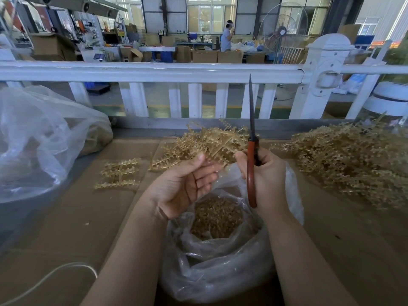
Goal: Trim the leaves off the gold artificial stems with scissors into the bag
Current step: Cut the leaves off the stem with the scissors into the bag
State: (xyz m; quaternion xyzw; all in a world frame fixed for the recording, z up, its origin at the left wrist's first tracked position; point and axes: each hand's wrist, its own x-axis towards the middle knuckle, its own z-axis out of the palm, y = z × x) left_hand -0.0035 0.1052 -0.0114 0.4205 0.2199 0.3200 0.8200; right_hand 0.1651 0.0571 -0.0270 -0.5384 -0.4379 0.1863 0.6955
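Note:
My right hand (267,175) grips red-handled scissors (251,155) with the closed blades pointing straight up. My left hand (187,184) pinches a gold artificial stem piece (212,146) between thumb and fingers, just left of the scissors. Both hands hover over an open clear plastic bag (220,261) holding gold leaf cuttings (216,219). A large heap of gold stems (353,160) lies to the right. A bare trimmed frame (120,173) lies flat on the left of the brown table.
A big crumpled clear bag (39,140) fills the left side. A white railing (154,71) runs across behind the table. A white cord (55,274) curls at the lower left. A white tub (390,98) stands at the far right. A person stands far back in the workshop.

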